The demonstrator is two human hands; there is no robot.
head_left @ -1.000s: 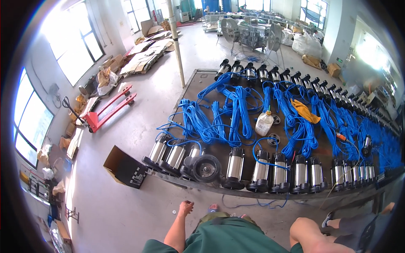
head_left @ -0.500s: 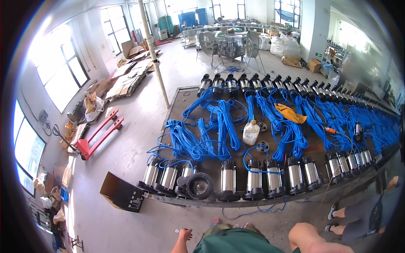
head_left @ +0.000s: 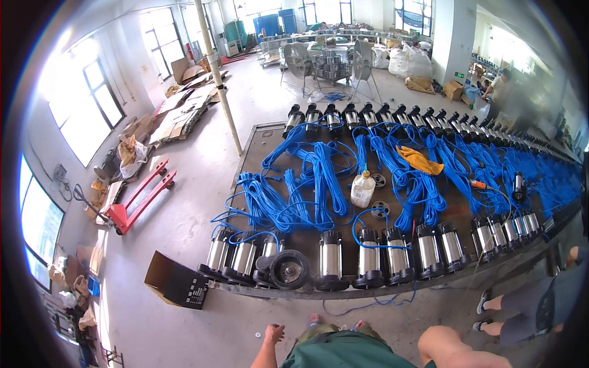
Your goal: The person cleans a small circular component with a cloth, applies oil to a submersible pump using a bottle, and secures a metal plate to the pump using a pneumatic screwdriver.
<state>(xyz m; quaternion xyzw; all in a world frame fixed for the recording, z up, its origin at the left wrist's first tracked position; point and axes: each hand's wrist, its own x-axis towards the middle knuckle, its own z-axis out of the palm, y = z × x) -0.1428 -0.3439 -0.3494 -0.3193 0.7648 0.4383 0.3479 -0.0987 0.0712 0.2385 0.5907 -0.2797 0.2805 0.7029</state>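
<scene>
My left hand (head_left: 275,333) hangs low at my side, short of the table's near edge. Its fingers are loosely curled and nothing shows in them. Of my right arm (head_left: 451,349) only a bent part is visible; the hand itself is out of the picture. Ahead stands a metal worktable (head_left: 251,153). Along its near edge is a row of silver-and-black pumps (head_left: 331,257), one with a round black base (head_left: 290,270) facing up. Coils of blue cable (head_left: 328,178) cover the middle. Among them stand a pale plastic bottle (head_left: 362,190) and an orange cloth or glove (head_left: 420,161).
An open black cardboard box (head_left: 178,280) sits by the table's near left corner. On the left floor are a red pallet jack (head_left: 132,208) and flattened cardboard (head_left: 184,116). A co-worker's legs (head_left: 494,316) show at right. Large fans (head_left: 362,60) stand beyond the table.
The view has shifted slightly. My left hand sits a little higher and further right, its fingers more curled. A person at the far right background now shows more clearly. Things on the table have not moved.
</scene>
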